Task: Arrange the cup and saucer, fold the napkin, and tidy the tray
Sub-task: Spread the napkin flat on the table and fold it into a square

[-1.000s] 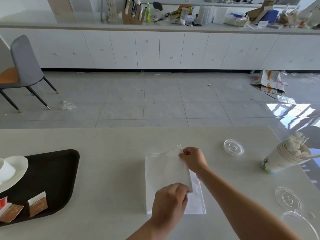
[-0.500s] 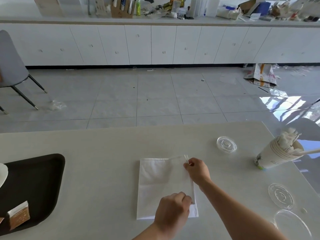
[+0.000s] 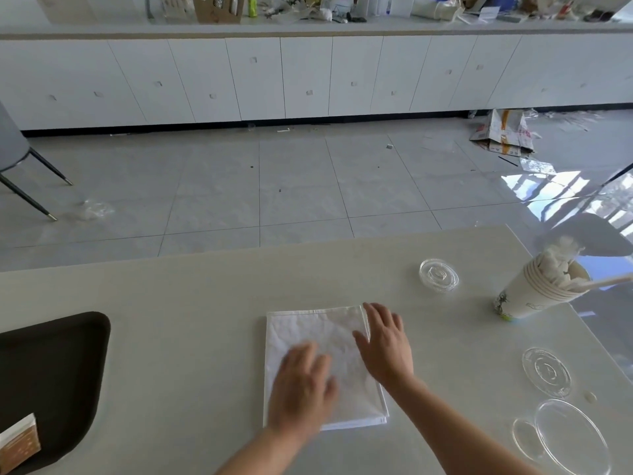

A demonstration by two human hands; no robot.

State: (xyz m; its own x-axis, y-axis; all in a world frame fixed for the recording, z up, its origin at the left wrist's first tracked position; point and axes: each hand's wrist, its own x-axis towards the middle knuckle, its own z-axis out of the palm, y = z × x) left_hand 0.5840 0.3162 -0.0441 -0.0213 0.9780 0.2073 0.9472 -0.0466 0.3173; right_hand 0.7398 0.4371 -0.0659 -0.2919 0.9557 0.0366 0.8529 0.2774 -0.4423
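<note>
**Count of things on the tabletop**

One folded white napkin (image 3: 322, 341). One black tray (image 3: 51, 371), holding one visible brown-and-white sachet (image 3: 19, 443). One stack of paper cups (image 3: 537, 293), stuffed with crumpled paper. Three clear plastic lids: (image 3: 438, 275), (image 3: 546, 371), (image 3: 572, 440). Two hands: left hand (image 3: 303, 389), right hand (image 3: 385, 344).

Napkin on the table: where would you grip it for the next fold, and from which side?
Probably the near right corner of the napkin, from the right: its layered edges show there, uncovered, while both flat palms, left hand and right hand, cover the middle.
</note>
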